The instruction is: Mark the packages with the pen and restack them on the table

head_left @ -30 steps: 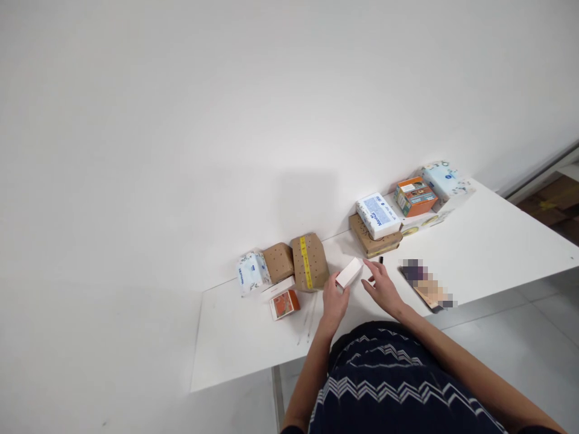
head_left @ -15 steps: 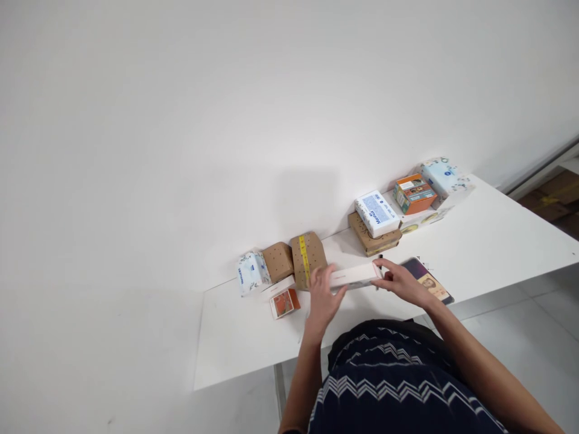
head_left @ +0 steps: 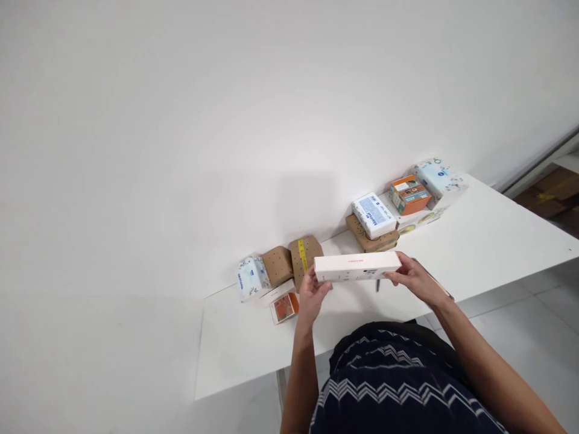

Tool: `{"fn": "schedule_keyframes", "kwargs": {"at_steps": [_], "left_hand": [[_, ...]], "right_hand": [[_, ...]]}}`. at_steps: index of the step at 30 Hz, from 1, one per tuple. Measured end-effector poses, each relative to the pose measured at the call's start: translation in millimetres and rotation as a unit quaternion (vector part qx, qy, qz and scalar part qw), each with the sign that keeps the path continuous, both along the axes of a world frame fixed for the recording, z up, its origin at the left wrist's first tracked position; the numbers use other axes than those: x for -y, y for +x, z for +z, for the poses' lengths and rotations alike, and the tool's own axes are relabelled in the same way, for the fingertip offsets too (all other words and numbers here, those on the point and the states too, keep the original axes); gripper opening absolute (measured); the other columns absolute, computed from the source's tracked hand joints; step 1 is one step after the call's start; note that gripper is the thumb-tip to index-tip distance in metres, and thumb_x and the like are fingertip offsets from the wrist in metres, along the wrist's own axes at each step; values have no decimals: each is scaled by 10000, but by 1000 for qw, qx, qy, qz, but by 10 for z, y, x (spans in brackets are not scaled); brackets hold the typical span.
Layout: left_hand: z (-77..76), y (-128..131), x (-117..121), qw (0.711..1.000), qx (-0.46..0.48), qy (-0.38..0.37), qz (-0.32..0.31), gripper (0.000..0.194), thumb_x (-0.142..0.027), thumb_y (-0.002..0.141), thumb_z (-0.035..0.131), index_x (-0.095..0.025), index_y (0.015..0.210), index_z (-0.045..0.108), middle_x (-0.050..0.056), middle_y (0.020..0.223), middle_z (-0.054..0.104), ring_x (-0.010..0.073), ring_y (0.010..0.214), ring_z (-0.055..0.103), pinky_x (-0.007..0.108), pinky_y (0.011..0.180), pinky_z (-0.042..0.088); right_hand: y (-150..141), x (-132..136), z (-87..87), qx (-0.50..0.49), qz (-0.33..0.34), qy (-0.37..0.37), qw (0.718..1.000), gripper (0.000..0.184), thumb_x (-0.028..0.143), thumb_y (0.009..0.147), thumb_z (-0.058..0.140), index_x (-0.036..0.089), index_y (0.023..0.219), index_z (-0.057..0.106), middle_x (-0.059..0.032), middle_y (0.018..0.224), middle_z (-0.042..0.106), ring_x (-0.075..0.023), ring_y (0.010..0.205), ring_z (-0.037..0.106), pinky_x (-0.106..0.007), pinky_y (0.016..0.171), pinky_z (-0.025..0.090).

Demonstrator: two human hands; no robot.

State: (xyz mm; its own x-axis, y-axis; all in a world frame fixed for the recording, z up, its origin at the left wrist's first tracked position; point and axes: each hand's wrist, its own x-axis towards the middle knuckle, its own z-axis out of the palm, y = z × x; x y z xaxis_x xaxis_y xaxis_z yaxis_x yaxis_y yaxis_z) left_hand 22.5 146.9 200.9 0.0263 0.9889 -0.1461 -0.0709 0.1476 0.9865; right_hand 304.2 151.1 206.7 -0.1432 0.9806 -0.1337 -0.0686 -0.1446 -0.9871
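Observation:
A long white cardboard box (head_left: pixel 356 265) with small red lettering on top and dark print along its near side is held up over the table, lying crosswise. My left hand (head_left: pixel 312 295) is closed around its left end. Its right end is gripped by my right hand (head_left: pixel 414 280), thumb on the near side and fingers behind. Below the box, part of a dark pen-like stick (head_left: pixel 378 285) shows on the table. A flat dark-edged item (head_left: pixel 436 283) is mostly hidden behind my right hand.
Along the wall on the white table (head_left: pixel 239 355) stand a tissue pack (head_left: pixel 252 278), brown cartons (head_left: pixel 277 265) and a small orange-and-white box (head_left: pixel 284 308). Farther right, a white-and-blue pack (head_left: pixel 374 216) tops a brown carton (head_left: pixel 375 242), near an orange box (head_left: pixel 411 194) and another tissue pack (head_left: pixel 438 179).
The white box has turned from end-on to crosswise, its printed side now showing. My right hand, apart from it a second ago, has taken hold of its right end.

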Motion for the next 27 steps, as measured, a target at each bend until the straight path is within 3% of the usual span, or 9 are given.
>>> {"fn": "schedule_keyframes", "kwargs": {"at_steps": [5,9,16,24,27], "left_hand": [[40,-9,-23,999,27,-8,37,530,-314,691,770,-225,1164,548,74,1176,628,183,981,616,314,834,513],[132,-23,-22,999,3,1,52,498,-337,670,774,-210,1107,570,60,1100,640,190,956,614,305,793,528],[189,48,32,979,-191,73,12,396,-304,750,709,-221,1124,611,63,1148,613,206,1042,586,318,866,496],[175,168,69,959,-261,108,18,443,-309,768,700,-251,1192,582,78,1223,605,234,1108,575,380,916,486],[182,174,45,967,-233,98,39,450,-341,758,711,-234,1177,588,87,1195,617,234,1069,595,379,897,496]], "right_hand": [[-34,14,-68,-22,4,-13,1000,346,420,708,745,209,943,603,-5,760,607,-133,625,526,-280,564,498],[-69,3,-217,-29,-10,-41,999,469,433,688,760,225,1068,580,-21,901,632,-138,658,562,-289,579,521],[-153,6,-449,8,-5,-65,998,487,452,705,727,239,1116,576,-64,1114,603,-131,664,594,-309,579,529],[-199,20,-436,37,9,-48,998,523,466,738,690,243,1193,559,-91,1209,598,-126,664,601,-306,592,537],[-200,17,-438,70,8,-38,997,538,493,730,682,267,1203,563,-94,1299,557,-159,726,622,-320,596,556]]}}
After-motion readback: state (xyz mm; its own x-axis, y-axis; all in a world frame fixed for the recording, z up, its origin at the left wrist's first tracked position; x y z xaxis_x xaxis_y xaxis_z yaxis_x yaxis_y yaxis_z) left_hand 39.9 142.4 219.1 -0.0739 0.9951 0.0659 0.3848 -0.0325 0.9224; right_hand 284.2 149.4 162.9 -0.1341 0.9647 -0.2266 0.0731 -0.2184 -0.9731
